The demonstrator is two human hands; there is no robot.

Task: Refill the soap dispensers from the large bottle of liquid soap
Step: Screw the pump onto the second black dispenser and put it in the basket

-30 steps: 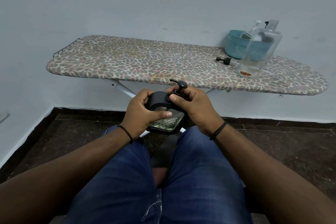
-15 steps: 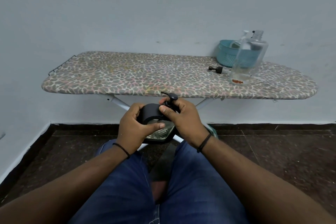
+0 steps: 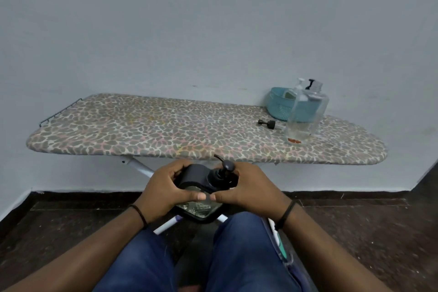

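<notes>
Above my knees I hold a black soap dispenser (image 3: 196, 179) with a black pump head and a shiny label. My left hand (image 3: 163, 191) grips its left side, thumb across the front. My right hand (image 3: 246, 188) grips the right side near the pump (image 3: 225, 166). A large clear bottle (image 3: 305, 116), nearly empty, stands on the right part of the ironing board (image 3: 166, 130). A loose black pump cap (image 3: 267, 123) lies to its left.
A teal basket (image 3: 279, 104) holding more dispenser bottles stands behind the clear bottle, against the pale wall. The board's white legs cross below it. Dark tiled floor lies under my jeans-clad legs.
My head has tilted up, so the board and my hands sit lower in view. My right hand slid from the pump top down to the dispenser's right side.
</notes>
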